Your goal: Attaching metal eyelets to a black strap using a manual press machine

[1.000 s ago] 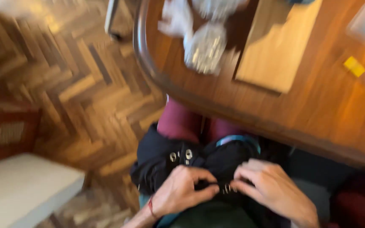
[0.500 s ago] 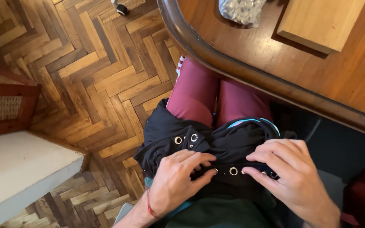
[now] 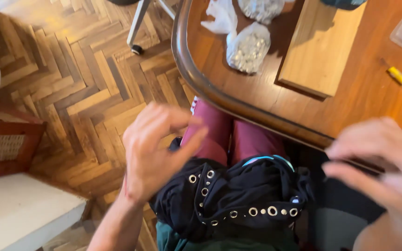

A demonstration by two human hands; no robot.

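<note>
A bundle of black fabric (image 3: 238,195) studded with round metal eyelets lies in my lap, over maroon trousers (image 3: 219,135). My left hand (image 3: 157,148) hovers just above its left side, fingers spread and holding nothing. My right hand (image 3: 382,162) is raised at the right, blurred, fingers apart and empty, in front of the edge of the wooden table (image 3: 350,107). Neither hand touches the fabric.
On the table lie a clear bag of small metal pieces (image 3: 247,49), a second bag (image 3: 261,8), a wooden block (image 3: 319,51) and a small yellow tool (image 3: 398,76). A herringbone wood floor (image 3: 70,79), a chair leg (image 3: 138,25) and a white bench (image 3: 15,211) are at the left.
Both hands have let go of the eyelet fabric and lifted up and apart. The view has tilted up, showing more of the table.
</note>
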